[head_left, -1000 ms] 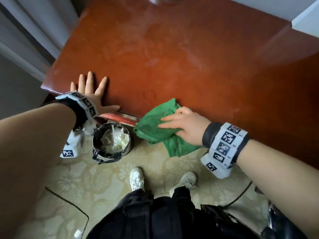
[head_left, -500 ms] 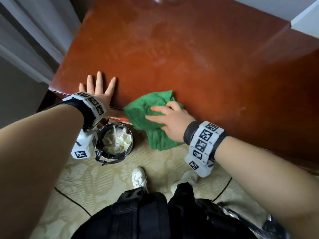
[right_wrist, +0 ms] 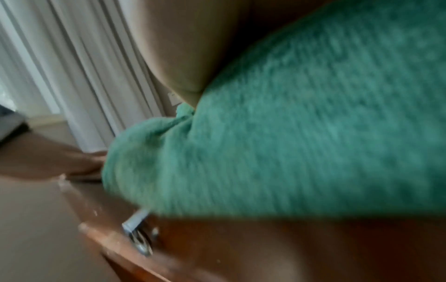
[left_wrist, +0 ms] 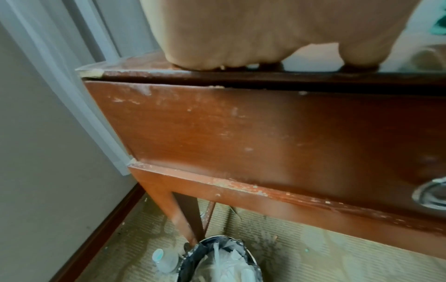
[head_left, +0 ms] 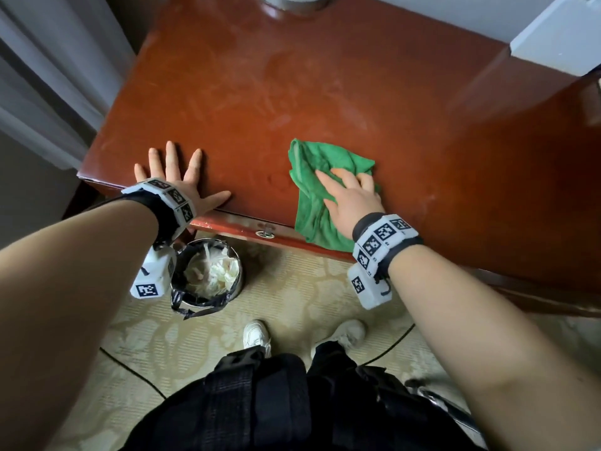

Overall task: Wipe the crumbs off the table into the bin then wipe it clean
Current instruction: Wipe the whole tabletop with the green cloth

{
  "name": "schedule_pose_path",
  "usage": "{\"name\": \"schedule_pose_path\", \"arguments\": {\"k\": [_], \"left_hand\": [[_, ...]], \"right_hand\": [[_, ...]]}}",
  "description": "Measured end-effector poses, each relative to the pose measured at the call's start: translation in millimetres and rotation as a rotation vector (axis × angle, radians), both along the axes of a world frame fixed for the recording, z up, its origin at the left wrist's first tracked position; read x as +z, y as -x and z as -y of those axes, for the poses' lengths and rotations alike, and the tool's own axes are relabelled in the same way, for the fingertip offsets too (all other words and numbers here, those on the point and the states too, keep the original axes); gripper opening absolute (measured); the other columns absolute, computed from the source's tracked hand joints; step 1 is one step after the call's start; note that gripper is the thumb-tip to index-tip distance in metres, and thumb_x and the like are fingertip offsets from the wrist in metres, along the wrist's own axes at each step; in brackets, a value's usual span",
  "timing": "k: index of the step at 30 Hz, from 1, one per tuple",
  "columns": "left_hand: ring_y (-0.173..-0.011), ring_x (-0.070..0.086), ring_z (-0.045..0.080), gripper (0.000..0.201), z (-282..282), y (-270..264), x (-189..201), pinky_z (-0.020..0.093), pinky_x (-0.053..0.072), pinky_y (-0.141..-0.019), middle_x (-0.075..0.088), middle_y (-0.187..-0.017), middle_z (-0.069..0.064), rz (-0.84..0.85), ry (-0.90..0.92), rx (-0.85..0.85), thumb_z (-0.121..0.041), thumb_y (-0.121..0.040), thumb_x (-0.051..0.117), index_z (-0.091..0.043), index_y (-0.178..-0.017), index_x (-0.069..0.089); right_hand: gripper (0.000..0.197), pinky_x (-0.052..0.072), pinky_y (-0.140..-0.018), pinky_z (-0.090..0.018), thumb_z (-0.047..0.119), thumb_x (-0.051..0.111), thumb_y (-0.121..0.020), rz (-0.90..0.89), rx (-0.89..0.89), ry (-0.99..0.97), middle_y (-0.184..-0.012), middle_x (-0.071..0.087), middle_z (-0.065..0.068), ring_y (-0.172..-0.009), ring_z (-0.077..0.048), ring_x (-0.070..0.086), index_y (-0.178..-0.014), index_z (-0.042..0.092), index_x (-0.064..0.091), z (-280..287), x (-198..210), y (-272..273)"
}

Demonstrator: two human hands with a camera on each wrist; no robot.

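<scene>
Item: desk-wiping, step in hand — judged to be the clean wipe, or a last gathering pass; no crumbs can be made out on the top.

Right hand (head_left: 353, 198): fingers spread and nearly straight, pressing flat on the green cloth (head_left: 320, 187). It does not seem to pinch the cloth, though the underside of the fingers is hidden.

Green cloth: bunched, lying on the desk (head_left: 325, 92) at its near edge, right of centre; its near end hangs over the edge, above the drawer front. The right-wrist view is blurred and shows mostly cloth.

Left hand (head_left: 177, 175): open, palm down, fingers splayed, resting on the near left corner of the desk, holding nothing.

Bin (head_left: 208, 275): on the floor below the near edge, under the left wrist, lined with a dark bag and part-filled with pale waste.

How to do it well (judgement): keep the palm flat so the whole pad bears; work in overlapping strokes from the far side toward the near edge; steer any debris left, to drop above the bin, since the cloth now sits to the right of it.

Also present: a drawer pull (head_left: 265, 233) between bin and cloth; a metal base (head_left: 289, 1) at the far edge; a white block (head_left: 559, 37) far right; curtain (head_left: 48, 76) at left; patterned carpet (head_left: 292, 297).

In the way: the braced left hand covers the near left corner, which would go unwiped; the metal base blocks the far edge.
</scene>
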State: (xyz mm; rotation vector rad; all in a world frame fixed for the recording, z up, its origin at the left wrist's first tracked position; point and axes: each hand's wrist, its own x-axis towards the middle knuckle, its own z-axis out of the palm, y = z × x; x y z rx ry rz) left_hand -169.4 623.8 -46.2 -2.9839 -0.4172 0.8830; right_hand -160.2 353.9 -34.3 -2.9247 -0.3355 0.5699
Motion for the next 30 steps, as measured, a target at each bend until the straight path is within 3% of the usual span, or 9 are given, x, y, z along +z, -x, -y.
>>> {"name": "schedule_pose_path", "arguments": {"k": [3, 7, 12, 14, 18, 21, 23, 27, 30], "left_hand": [[-0.143, -0.013, 0.030, 0.092, 27, -1, 4, 0.050, 0.000, -0.116, -0.016, -0.156, 0.008, 0.049, 0.008, 0.005, -0.075, -0.082, 0.030, -0.025, -0.149, -0.009], [-0.143, -0.017, 0.029, 0.086, 82, -6, 5, 0.049, -0.005, -0.115, -0.020, -0.155, 0.007, 0.097, 0.091, -0.181, -0.071, -0.084, 0.031, -0.032, -0.148, -0.012], [-0.143, -0.016, 0.028, 0.081, 135, -7, -5, 0.049, -0.006, -0.114, -0.019, -0.156, 0.005, 0.071, 0.156, -0.148, -0.070, -0.086, 0.029, -0.034, -0.148, -0.010], [-0.143, -0.018, 0.028, 0.081, 139, -6, -7, 0.049, -0.007, -0.114, -0.021, -0.155, 0.005, 0.061, 0.128, -0.134, -0.070, -0.086, 0.028, -0.035, -0.147, -0.012], [-0.142, -0.019, 0.027, 0.081, 143, -11, -6, 0.049, -0.008, -0.114, -0.024, -0.154, 0.004, 0.000, 0.092, -0.101, -0.069, -0.086, 0.028, -0.036, -0.146, -0.016], [-0.143, -0.017, 0.027, 0.075, 145, -7, -6, 0.048, -0.007, -0.116, -0.019, -0.156, 0.003, 0.053, 0.125, -0.071, -0.060, -0.090, 0.036, -0.038, -0.147, -0.007], [-0.143, -0.016, 0.026, 0.072, 145, -5, -8, 0.047, -0.007, -0.116, -0.018, -0.156, 0.002, 0.093, 0.136, -0.055, -0.052, -0.091, 0.040, -0.039, -0.147, -0.003], [-0.142, -0.020, 0.024, 0.077, 143, -12, -8, 0.046, -0.009, -0.115, -0.023, -0.155, 0.001, 0.003, 0.102, -0.067, -0.063, -0.089, 0.035, -0.041, -0.145, -0.012], [-0.142, -0.022, 0.024, 0.079, 142, -14, -9, 0.046, -0.009, -0.115, -0.026, -0.154, 0.000, -0.029, 0.096, -0.058, -0.066, -0.087, 0.033, -0.042, -0.144, -0.016]], "right_hand": [[0.050, 0.027, -0.111, -0.040, 0.024, 0.036, -0.098, -0.030, -0.069, -0.072, -0.151, 0.027, 0.007, -0.133, -0.029, 0.020, -0.145, 0.038, 0.024, 31, 14, 1], [0.050, 0.027, -0.108, -0.040, 0.026, 0.037, -0.098, 0.126, -0.393, 0.039, -0.151, 0.028, 0.001, -0.129, -0.034, 0.025, -0.145, 0.035, 0.024, 130, 29, -8], [0.051, 0.024, -0.110, -0.046, 0.041, 0.031, -0.099, -0.152, -0.786, 0.203, -0.154, 0.014, -0.001, -0.131, -0.036, 0.021, -0.147, 0.041, 0.012, 212, 15, -5], [0.050, 0.029, -0.106, -0.046, 0.042, 0.030, -0.098, -0.115, -0.700, 0.172, -0.153, 0.014, 0.002, -0.129, -0.034, 0.022, -0.145, 0.045, 0.013, 205, 8, -4], [0.051, 0.037, -0.100, -0.046, 0.040, 0.038, -0.096, 0.060, -0.179, 0.067, -0.149, 0.023, 0.001, -0.126, -0.033, 0.025, -0.143, 0.043, 0.021, 136, 4, -13], [0.052, 0.036, -0.100, -0.046, 0.035, 0.039, -0.097, -0.031, 0.263, -0.026, -0.149, 0.021, 0.001, -0.129, -0.032, 0.021, -0.144, 0.042, 0.020, 67, 5, -3], [0.053, 0.036, -0.098, -0.043, 0.031, 0.038, -0.098, -0.114, 0.434, -0.031, -0.150, 0.019, 0.003, -0.131, -0.031, 0.018, -0.145, 0.043, 0.017, 53, 6, 6], [0.053, 0.035, -0.099, -0.041, 0.028, 0.040, -0.097, -0.063, 0.408, 0.030, -0.150, 0.022, 0.004, -0.130, -0.030, 0.021, -0.144, 0.041, 0.021, 128, 6, -10], [0.052, 0.033, -0.104, -0.043, 0.031, 0.036, -0.098, -0.008, 0.009, 0.127, -0.151, 0.022, 0.000, -0.128, -0.035, 0.023, -0.145, 0.040, 0.018, 209, 6, -39]]}}
